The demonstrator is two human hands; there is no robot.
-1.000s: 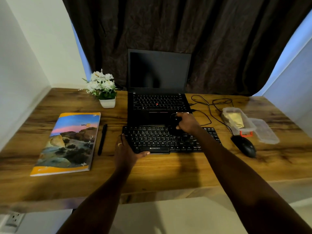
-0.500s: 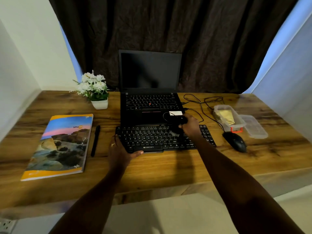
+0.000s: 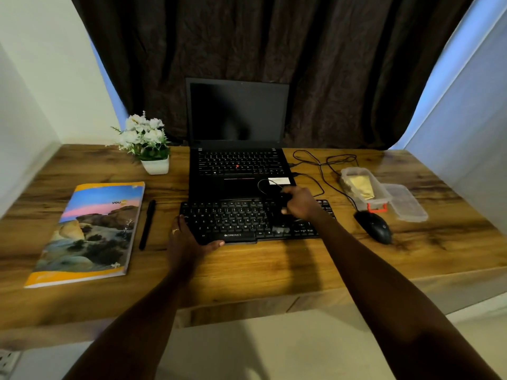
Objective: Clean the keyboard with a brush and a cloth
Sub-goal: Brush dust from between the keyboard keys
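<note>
A black external keyboard (image 3: 233, 220) lies on the wooden desk (image 3: 260, 267), just in front of an open laptop (image 3: 236, 165). My left hand (image 3: 189, 242) holds the keyboard's front left corner, with the thumb along the front edge. My right hand (image 3: 300, 204) grips a small dark brush (image 3: 284, 200) over the right half of the keys. A thin loop at the brush's end hangs over the laptop's palm rest. The brush is hard to make out against the black keys. A yellow cloth (image 3: 359, 187) lies folded in a clear container (image 3: 380, 197) at the right.
A black mouse (image 3: 374, 226) sits right of the keyboard, its cable (image 3: 323, 171) looping behind. The container's lid (image 3: 406, 204) lies beside the container. On the left lie a colourful notebook (image 3: 90, 231) and a black pen (image 3: 147, 223). A white pot of flowers (image 3: 155, 165) stands behind them.
My right hand has moved the brush a little to the right along the keyboard. My left hand has kept its hold on the corner. The view has shifted slightly.
</note>
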